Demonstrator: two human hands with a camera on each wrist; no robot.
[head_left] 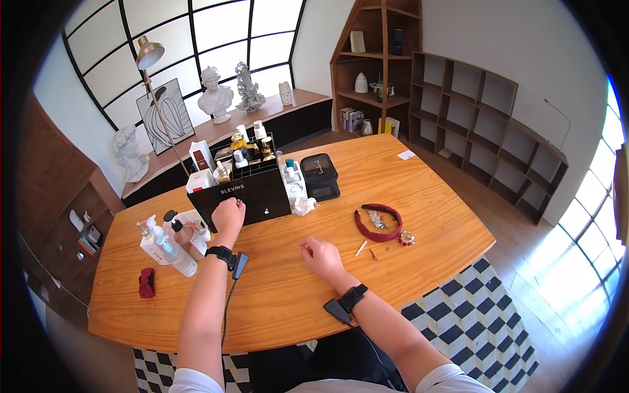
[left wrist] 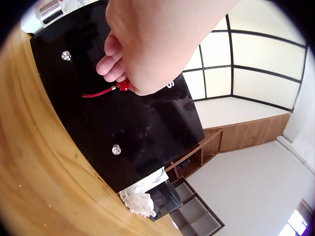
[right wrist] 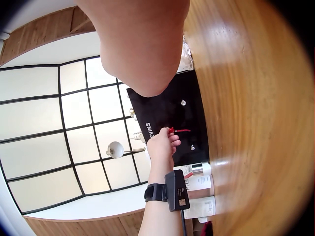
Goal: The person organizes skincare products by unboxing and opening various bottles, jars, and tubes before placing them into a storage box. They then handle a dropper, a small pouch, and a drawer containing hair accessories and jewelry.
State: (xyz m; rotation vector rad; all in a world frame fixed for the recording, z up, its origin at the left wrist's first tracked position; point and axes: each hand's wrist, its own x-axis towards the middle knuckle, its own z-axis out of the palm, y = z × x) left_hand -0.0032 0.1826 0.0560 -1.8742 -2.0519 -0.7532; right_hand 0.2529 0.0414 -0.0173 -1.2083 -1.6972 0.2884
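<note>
Left wrist view: a person's left hand (left wrist: 147, 44) pinches a red bead charm (left wrist: 122, 85) before the black front of a tabletop organizer (left wrist: 93, 123), its red cord (left wrist: 98, 93) trailing free

Where exactly does the charm sit, and is that hand closed?

Close by the organizer's front, between two clear knobs (left wrist: 66, 55) (left wrist: 116, 149); whether it touches the panel, I cannot tell. The fingers are curled, their tips meeting at the bead end

How would such a piece handle?

Light, by my judgement: the bead small, hard and perhaps slippery, the cord soft and bendy, neither looking especially fragile. The bead end offers the surer hold, pinched lightly between thumb and fingertip; the cord would likely sag if taken by its loose tip

And the other hand?

The right hand (head_left: 321, 257), seen in the head view, is above the wooden table (head_left: 275, 295), well apart from the charm. Its fingers are largely hidden, and I cannot tell whether they hold anything
</note>
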